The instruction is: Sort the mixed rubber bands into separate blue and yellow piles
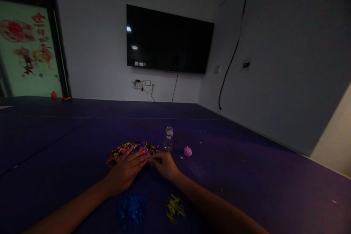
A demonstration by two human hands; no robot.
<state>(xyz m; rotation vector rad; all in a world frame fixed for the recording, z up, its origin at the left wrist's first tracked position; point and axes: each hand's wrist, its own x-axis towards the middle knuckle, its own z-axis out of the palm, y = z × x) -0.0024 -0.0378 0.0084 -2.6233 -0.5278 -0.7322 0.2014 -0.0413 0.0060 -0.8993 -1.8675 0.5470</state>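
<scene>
My left hand (126,171) lies with its fingers stretched out over a pile of mixed-colour rubber bands (118,153), mostly yellow, pink, red and black. Beside its fingertips, my right hand (166,166) is closed in a pinch at the pile's right edge. What it pinches is too small and dark to make out. Nearer to me, between my forearms, sit a heap of blue bands (132,210) and a smaller heap of yellow bands (174,208). A clear bottle (168,139) stands just beyond my right hand, with a pink, rounded cap-like piece (188,151) to its right.
The dark purple surface (246,182) stretches to the walls, with small white scraps (201,142) on it. Small orange objects (54,95) lie at the far left. A television (170,40) hangs on the wall; a black cable (233,55) dangles at right.
</scene>
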